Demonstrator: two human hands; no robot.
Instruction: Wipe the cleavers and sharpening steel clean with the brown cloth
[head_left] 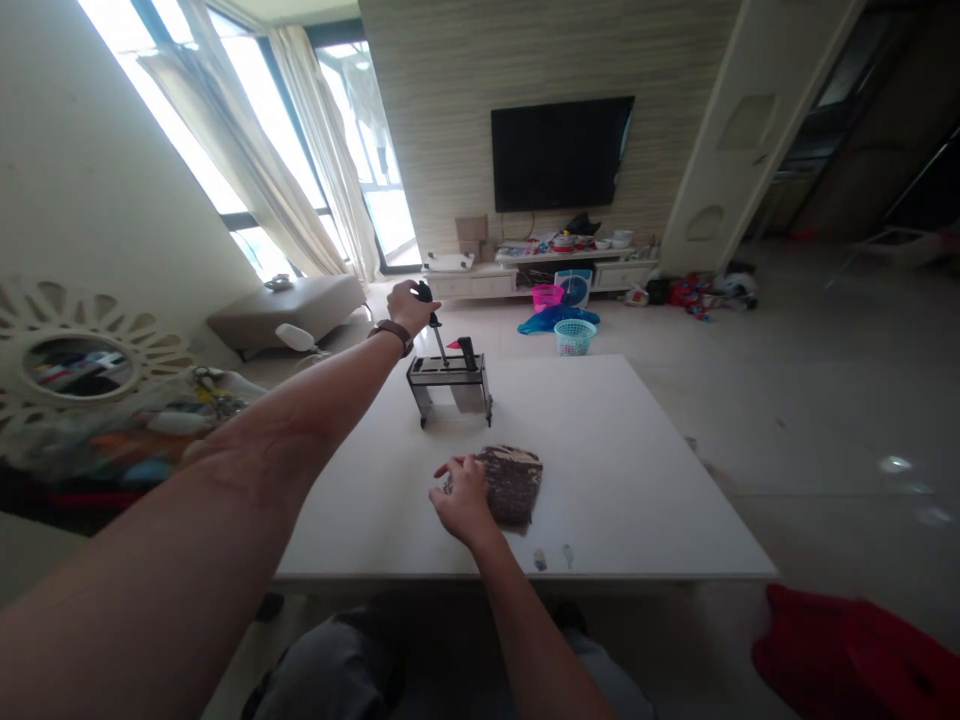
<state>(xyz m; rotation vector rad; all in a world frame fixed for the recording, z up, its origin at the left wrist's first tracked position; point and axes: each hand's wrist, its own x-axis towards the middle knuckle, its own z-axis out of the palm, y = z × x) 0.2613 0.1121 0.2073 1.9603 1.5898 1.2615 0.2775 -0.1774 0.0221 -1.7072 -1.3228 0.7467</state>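
Head view, looking down over a white table (600, 450) in a bright living room. Your left hand (411, 305) is stretched out far ahead, a watch on its wrist, fingers wrapped tight around the black handle of a knife (435, 325) whose blade slants down into a metal knife rack (450, 385). The rack stands upright near the far left part of the table, with a second black-handled knife (467, 352) seated in a slot just beside the one you grip. Your right hand (463, 497) lies closer to you, palm down, fingers spread flat on the near edge of a dark patterned cloth (514, 483) that rests on the tabletop, well apart from the rack.

Since the blade looks angled in its slot, I would judge it best to move the handle along the line of the slot rather than sideways, so the light rack does not tip or slide. Keep the wrapped grip firm, and keep the blade clear of the neighbouring handle. Keep the right hand where it is, away from the blade's path.
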